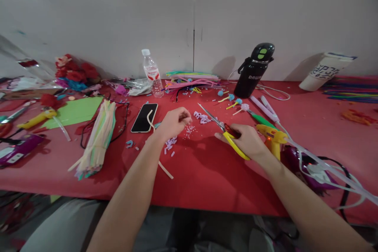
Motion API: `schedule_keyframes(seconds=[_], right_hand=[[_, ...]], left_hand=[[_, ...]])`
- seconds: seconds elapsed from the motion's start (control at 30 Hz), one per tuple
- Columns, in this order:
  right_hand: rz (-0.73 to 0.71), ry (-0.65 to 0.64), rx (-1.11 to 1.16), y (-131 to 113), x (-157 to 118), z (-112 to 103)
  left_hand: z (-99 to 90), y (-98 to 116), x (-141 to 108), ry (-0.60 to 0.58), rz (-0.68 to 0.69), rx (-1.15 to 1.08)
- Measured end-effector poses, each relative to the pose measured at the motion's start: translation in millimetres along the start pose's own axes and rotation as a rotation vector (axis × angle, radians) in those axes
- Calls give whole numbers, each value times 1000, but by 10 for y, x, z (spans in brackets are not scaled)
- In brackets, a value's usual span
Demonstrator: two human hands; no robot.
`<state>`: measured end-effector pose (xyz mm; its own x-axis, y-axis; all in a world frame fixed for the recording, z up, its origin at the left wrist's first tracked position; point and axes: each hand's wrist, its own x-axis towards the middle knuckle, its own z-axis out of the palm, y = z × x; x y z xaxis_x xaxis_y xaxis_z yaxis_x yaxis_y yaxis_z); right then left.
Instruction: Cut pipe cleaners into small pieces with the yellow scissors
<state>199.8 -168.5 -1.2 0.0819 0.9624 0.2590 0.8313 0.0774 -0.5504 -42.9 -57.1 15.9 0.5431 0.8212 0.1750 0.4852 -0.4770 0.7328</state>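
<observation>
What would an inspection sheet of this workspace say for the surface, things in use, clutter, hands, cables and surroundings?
Surface: red table, strewn with small scraps.
Things in use: yellow-handled scissors; purple pieces lying loose between and around the hands.
Clutter: phone with a cream strip across it; bundle of strips; clear bottle; black flask; yellow glue gun.
Hands: right hand grips the scissors; left hand has curled fingers, contents too small to tell.
Cables: white cord near the flask; black cord at right.
Surroundings: pale partition behind the table.
</observation>
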Motion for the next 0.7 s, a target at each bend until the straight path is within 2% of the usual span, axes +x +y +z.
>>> schedule_keyframes(seconds=[0.1,0.2,0.4,0.7], right_hand=[[-5,2,-5,-3,7,13],[-4,-8,-7,-13,9,15],[-20,-23,-6,-24,-3,10],[-20,-34,22,-57,3,-14]], left_hand=[[62,-30,29,12,57,119],[231,1,115,-37,89,242],[539,31,298,-75,46,431],[595,-22,343,-72,51,485]])
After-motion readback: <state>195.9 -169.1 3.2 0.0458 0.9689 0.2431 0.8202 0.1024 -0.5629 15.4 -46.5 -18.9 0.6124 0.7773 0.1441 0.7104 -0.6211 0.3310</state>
